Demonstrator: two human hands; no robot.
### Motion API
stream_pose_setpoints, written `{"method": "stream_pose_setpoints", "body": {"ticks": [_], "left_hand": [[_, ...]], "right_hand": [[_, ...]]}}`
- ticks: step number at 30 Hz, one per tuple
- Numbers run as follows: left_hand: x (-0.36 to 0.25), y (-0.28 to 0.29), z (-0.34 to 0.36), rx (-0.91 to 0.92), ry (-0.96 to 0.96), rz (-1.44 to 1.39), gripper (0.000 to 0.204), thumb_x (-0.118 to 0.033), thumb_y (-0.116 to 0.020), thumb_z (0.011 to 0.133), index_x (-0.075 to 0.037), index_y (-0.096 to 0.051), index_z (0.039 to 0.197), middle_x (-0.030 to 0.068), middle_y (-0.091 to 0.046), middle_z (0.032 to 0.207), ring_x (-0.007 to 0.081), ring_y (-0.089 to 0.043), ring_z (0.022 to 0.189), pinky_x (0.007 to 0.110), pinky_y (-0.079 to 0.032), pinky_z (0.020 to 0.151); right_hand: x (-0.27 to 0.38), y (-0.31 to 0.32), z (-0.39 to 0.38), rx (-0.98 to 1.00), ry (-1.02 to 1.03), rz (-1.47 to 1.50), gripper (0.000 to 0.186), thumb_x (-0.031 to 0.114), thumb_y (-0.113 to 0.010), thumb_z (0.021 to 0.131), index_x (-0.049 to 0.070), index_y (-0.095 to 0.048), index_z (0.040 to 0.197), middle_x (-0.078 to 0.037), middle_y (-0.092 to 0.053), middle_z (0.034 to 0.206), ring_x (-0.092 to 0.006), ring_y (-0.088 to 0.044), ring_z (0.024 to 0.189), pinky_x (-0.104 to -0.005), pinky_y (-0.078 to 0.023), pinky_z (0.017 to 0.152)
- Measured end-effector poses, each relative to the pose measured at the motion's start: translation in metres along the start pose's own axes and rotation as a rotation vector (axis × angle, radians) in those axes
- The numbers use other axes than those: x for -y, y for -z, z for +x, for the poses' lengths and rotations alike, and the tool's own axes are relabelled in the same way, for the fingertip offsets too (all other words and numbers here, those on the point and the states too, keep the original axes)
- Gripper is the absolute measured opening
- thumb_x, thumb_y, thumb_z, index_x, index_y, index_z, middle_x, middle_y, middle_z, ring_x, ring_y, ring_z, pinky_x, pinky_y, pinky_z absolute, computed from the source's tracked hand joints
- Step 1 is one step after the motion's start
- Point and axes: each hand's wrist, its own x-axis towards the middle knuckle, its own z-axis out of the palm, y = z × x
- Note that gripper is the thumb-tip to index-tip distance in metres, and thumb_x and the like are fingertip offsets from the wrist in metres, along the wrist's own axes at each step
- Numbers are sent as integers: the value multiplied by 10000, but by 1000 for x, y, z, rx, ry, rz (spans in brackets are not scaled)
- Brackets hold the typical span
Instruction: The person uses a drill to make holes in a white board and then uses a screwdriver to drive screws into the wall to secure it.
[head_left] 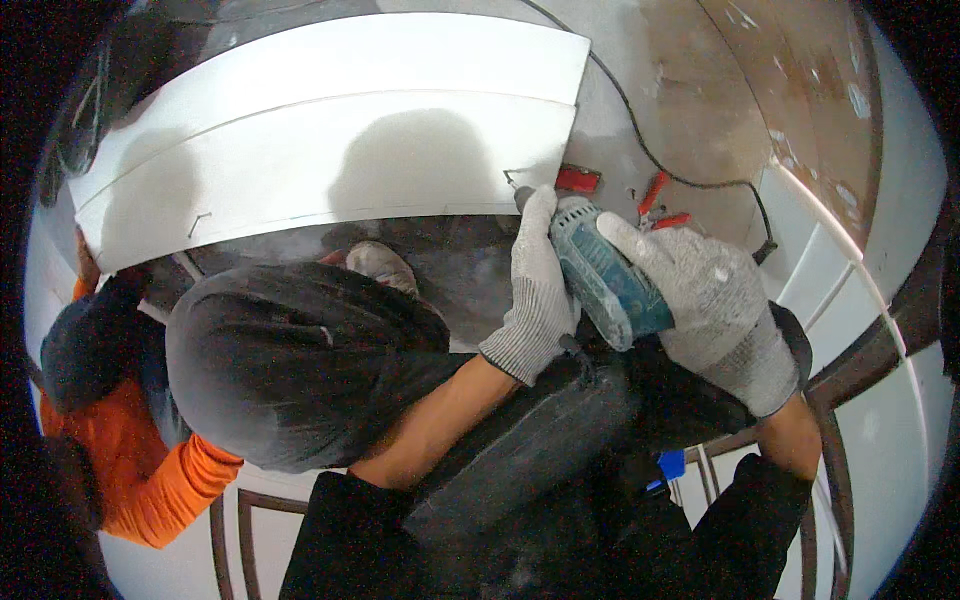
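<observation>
Tool (pixel 604 275), teal with pale smudges, is clamped by left hand (pixel 537 262) and right hand (pixel 715 300).

Grey knit gloves (pixel 540 285) on both hands (pixel 708 298), black sleeves (pixel 345 535), dusty dark trousers (pixel 270 370)

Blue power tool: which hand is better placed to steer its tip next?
Probably the left hand: it holds the blue power tool near its tip; the right hand grips farther back.

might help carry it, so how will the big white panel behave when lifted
The white panel probably handles awkwardly, being far longer than it is deep. It may flex, since its edge looks thin, though the fisheye adds to its curve. Its smooth-looking face could be slippery.
</observation>
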Motion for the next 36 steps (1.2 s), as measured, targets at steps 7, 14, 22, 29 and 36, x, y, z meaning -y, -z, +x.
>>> {"method": "stream_pose_setpoints", "body": {"ticks": [7,14,22,29,36], "left_hand": [[-2,15,0,259,-30,-16,392,-410,-533,1074,-42,-571,1206,100,-646,983,210,-668,833,376,-592,680],[-10,58,7,74,-326,287,420,-362,-555,1063,-1,-530,1276,122,-638,1066,253,-677,915,388,-590,779],[-6,102,24,37,-497,304,417,-353,-560,1060,0,-522,1279,74,-620,1046,232,-660,974,375,-563,830],[-7,141,41,-236,-615,484,542,-410,-591,1016,-31,-485,1388,167,-541,1387,268,-566,1176,429,-501,926],[-39,156,75,-31,-629,375,629,-447,-501,1074,-29,-375,1527,210,-486,1518,345,-444,1427,530,-381,1116]], "right_hand": [[-20,33,-13,-153,-220,30,713,93,-768,826,128,-518,1493,-149,-699,1203,-347,-677,1136,-435,-548,957],[-122,-23,-24,-537,-146,-47,758,134,-751,814,183,-489,1524,-110,-607,1454,-346,-641,1233,-441,-533,985],[-167,-126,-36,-767,-386,-459,844,252,-788,806,215,-430,1569,-151,-650,1339,-331,-637,1214,-439,-494,1038],[-208,-217,-19,-778,-470,-319,881,324,-752,849,219,-336,1617,-124,-636,1304,-358,-636,1159,-493,-477,1030],[-161,-252,-21,-989,-458,-487,822,229,-767,826,171,-417,1567,-117,-654,1204,-351,-637,1099,-485,-506,953]]}}
